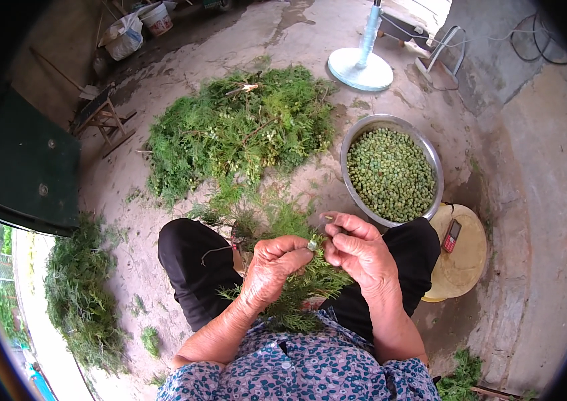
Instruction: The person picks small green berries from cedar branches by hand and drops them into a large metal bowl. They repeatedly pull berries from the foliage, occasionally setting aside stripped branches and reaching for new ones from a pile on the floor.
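Note:
Over my lap, my left hand is closed in a pinch on an evergreen sprig with flat, feathery green leaves. A pale green seed cone shows at the tips of its thumb and forefinger. My right hand is close beside it with fingers curled together; a tiny yellowish bit shows at its forefinger, and whatever else it holds is hidden. Ahead to the right, a round steel basin is filled with small round green cones.
A large heap of cut evergreen branches lies ahead on the concrete floor, another pile at the left. Right of my knee, a red-and-black phone rests on a round yellowish stool. Beyond the basin stands a pole on a round white base.

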### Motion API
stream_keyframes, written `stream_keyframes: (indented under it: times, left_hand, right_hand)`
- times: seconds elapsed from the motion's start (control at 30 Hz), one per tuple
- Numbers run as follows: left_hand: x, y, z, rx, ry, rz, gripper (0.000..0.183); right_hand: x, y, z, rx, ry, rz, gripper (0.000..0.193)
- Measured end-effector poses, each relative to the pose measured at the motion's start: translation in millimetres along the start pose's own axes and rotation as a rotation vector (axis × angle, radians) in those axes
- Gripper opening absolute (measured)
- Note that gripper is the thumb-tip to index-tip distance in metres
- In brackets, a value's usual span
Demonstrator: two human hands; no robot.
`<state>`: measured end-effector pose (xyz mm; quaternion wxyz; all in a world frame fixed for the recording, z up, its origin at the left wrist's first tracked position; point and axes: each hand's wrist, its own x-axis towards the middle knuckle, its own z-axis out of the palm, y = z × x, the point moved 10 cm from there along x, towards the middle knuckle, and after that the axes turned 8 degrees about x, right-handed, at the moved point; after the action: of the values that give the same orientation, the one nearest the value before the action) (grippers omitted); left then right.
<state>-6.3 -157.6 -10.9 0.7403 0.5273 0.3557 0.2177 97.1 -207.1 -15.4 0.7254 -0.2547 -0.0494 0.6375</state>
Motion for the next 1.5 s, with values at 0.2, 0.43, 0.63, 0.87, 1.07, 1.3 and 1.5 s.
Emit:
stream_keyframes:
  times: [0.2,0.43,0.63,0.87,1.07,1.3,1.5]
  left_hand:
    - [-1.1,7.3,2.2,0.268,-0.025,0.066,0.007]
    - [-1.1,7.7,1.5,0.298,-0.027,0.050,0.008]
    - [6.0,2.4,-5.6,-0.056,0.038,0.009,0.007]
    - [13.1,-2.6,-18.2,-0.315,0.117,-0.058,0.017]
    - [15.7,3.0,-21.5,-0.477,0.065,-0.015,0.022]
    - [22.2,0.2,-25.5,-0.577,0.068,-0.003,0.017]
    - [24.2,-1.5,-32.7,-0.625,0.090,-0.003,0.012]
  right_hand:
    - [-8.5,-13.8,9.9,-0.425,0.013,-0.111,0.020]
    - [-7.2,-4.9,20.6,-0.729,0.026,-0.136,0.006]
    - [4.5,0.9,9.5,-0.210,0.061,0.040,0.006]
    - [27.2,-103.4,-45.4,-0.118,0.200,-0.306,0.007]
    - [17.7,-202.8,-137.6,-0.213,0.605,-0.621,0.021]
    - [3.0,-249.5,-183.7,-0.383,0.718,-0.690,0.029]
    - [10.3,-118.6,-23.5,-0.735,0.046,-0.323,0.061]
